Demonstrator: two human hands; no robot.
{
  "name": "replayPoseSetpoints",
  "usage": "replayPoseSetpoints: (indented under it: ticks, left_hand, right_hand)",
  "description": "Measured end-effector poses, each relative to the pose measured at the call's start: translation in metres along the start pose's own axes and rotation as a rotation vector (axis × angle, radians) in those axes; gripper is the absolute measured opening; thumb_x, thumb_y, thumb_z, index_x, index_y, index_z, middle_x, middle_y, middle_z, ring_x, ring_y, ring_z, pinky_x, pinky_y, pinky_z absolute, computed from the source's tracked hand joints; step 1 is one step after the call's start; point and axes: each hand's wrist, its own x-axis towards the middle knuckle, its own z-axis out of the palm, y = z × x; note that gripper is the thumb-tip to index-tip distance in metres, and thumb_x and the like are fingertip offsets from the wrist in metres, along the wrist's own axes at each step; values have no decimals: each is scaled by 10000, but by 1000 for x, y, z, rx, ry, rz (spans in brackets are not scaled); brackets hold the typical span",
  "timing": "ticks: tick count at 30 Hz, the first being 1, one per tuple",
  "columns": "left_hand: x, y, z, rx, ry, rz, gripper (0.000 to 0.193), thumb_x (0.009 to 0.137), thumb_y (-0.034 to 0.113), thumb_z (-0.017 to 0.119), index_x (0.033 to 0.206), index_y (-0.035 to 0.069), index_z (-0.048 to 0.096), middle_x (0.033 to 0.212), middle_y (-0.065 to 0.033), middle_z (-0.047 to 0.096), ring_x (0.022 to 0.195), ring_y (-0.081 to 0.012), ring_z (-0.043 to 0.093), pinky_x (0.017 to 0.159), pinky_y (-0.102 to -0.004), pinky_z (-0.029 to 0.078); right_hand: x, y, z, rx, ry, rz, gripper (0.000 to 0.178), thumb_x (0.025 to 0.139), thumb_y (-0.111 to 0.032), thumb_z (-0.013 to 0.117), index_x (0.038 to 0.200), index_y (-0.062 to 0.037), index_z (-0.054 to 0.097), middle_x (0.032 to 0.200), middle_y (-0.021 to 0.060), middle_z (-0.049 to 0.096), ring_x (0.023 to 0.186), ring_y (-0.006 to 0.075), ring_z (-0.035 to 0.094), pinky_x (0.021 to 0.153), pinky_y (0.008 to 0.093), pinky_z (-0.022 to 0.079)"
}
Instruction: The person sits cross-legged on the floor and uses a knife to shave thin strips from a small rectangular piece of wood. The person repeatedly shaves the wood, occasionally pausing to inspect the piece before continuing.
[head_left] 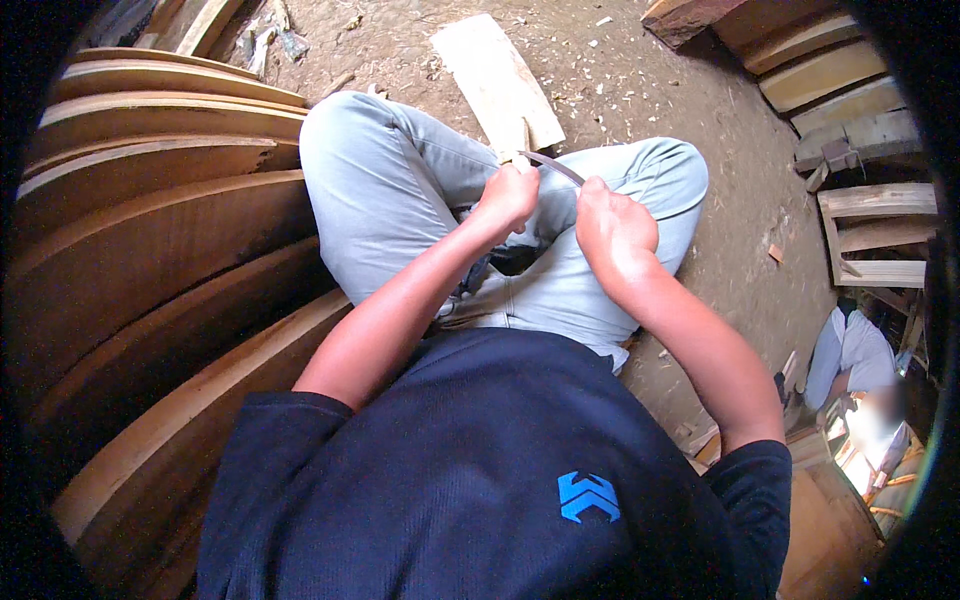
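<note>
I sit cross-legged, both hands in front of my knees. My left hand (510, 195) is closed around a small pale piece of wood (512, 157), whose end sticks out above the fist. My right hand (615, 230) grips a knife with a dark, curved blade (556, 168); its handle is hidden in the fist. The blade's tip end meets the wood just above my left hand. Beyond them a pale wooden board (495, 75) lies on the dirt floor, its near end close to my hands.
Several large wooden planks (150, 220) lean in a row close on my left. Wood shavings are scattered over the dirt floor (745, 200). Stacked timber (820, 75) and a wooden frame (880, 235) stand at the right. Another person (860, 350) sits at the lower right.
</note>
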Motion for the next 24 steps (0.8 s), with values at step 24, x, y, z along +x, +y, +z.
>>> replayPoseSetpoints:
  ticks: [24]
  left_hand:
    - [-1,3,-3,-69,-41,8,292,917,275,439,840,4,516,565,-13,436,434,-151,429,365,-359,413]
  right_hand:
    - [47,20,28,175,98,-103,367,970,-305,410,902,8,589,744,221,663,719,375,674,636,474,541]
